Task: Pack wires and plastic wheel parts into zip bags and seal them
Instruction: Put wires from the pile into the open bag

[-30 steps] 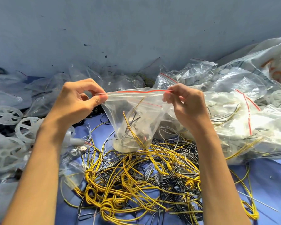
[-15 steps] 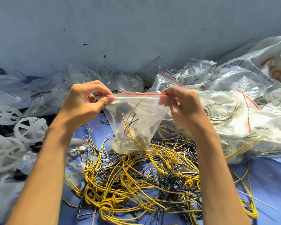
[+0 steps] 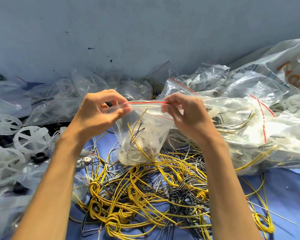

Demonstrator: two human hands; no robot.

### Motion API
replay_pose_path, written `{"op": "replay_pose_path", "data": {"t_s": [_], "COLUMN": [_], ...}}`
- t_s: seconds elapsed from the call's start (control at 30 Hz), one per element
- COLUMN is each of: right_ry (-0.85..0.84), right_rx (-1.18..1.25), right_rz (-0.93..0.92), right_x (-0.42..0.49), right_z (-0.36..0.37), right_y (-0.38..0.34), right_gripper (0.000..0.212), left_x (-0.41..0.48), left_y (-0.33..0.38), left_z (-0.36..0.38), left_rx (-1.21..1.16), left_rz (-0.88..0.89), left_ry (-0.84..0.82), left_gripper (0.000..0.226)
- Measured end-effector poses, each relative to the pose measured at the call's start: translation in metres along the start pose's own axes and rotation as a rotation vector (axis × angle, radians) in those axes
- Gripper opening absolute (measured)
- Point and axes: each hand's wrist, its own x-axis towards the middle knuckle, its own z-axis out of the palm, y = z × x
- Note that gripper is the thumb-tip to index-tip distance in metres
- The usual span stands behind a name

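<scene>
Hands (image 3: 100, 113) (image 3: 185, 116) pinch zip bag (image 3: 142, 135) top, forearms raised over wires (image 3: 145, 196)

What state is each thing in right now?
zip bag: held up by its top edge, a few wires inside; seal closed or not, cannot tell.
left hand: pinches the bag's top, left end.
right hand: pinches the bag's top, right end.
loose wires: tangled heap, unpacked.
plastic wheels: lying loose at left, unpacked.
filled bags: piled at right, wires inside.
</scene>
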Motion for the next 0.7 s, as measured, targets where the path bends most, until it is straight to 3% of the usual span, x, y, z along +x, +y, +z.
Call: {"op": "replay_pose_path", "data": {"t_s": [0.7], "right_ry": [0.045], "right_rx": [0.038], "right_rz": [-0.037], "right_x": [0.002], "right_z": [0.003], "right_y": [-0.012], "right_gripper": [0.011], "left_x": [0.005], "left_y": [0.016], "left_z": [0.005], "left_rx": [-0.062], "left_rz": [0.031], "left_ry": [-0.006], "left_gripper": [0.010]}}
